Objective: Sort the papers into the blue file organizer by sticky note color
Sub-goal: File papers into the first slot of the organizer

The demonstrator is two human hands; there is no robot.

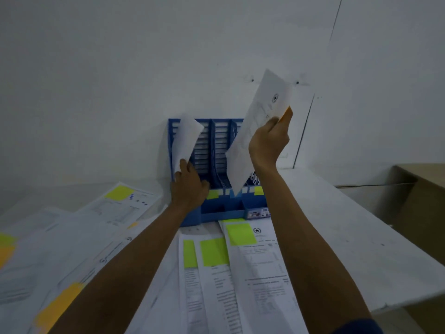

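The blue file organizer (218, 150) stands against the wall at the back of the table. My right hand (268, 143) grips a printed paper (258, 121) with an orange sticky note (286, 116), held tilted above the organizer's right side. My left hand (189, 186) holds a white sheet (186, 141) at its lower edge; the sheet stands in the organizer's left slot. Green sticky notes (258, 191) mark the organizer's front slots.
Papers with green sticky notes (240, 233) lie just in front of the organizer. More sheets with green (119, 192) and orange (57, 307) notes spread over the table's left. A cardboard box (419, 201) sits beyond the table's right edge (375, 237).
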